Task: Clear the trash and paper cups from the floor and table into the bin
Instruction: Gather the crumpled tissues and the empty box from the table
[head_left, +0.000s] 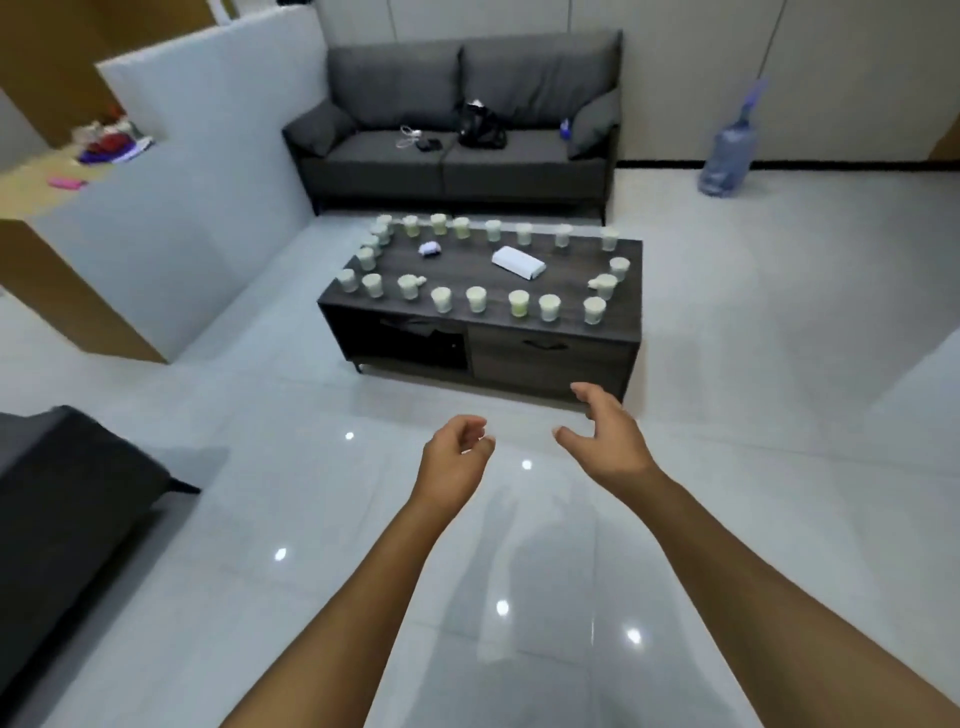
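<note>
Paper cups (475, 300) ring the coffee table's (550, 358) edges, untouched; left hand (454, 454) and right hand (605, 434) hang loose and empty, approaching. Next: reach the near edge, grab cups; no bin visible.

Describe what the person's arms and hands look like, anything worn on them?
Both forearms are bare up to the bottom edge of the picture, with no sleeve in view. The left hand and the right hand wear no gloves, and no watch, ring or wristband can be made out. No markings show on either arm.
</note>
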